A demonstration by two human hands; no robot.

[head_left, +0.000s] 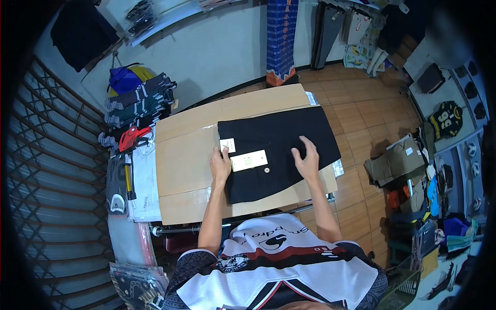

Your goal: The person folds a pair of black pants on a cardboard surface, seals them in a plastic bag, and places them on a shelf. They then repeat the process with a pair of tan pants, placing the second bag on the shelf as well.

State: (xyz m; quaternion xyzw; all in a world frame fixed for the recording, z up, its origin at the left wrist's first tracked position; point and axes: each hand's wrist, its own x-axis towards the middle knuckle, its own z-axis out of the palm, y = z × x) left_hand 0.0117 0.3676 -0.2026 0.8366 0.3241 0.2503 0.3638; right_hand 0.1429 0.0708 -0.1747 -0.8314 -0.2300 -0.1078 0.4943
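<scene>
A folded black garment, which looks like a pair of trousers (pixel 289 139), lies flat on a sheet of cardboard (pixel 186 155). A cream tag (pixel 249 160) and a smaller white label (pixel 227 145) rest at its left side, with a small round button (pixel 267 170) just below the tag. At the garment's left edge, my left hand (pixel 220 168) has its thumb and fingers closed on the cloth beside the label. My right hand (pixel 308 161) is over the right half, thumb and fingers apart, holding nothing.
Left of the cardboard are a red tool-like object (pixel 133 138), a yellow-and-black item (pixel 128 181) and stacked folded clothes (pixel 142 98). A folding metal gate (pixel 57 170) stands further left. Brown trousers (pixel 398 161) and other clothes are at the right, beyond the tiled floor (pixel 356 134).
</scene>
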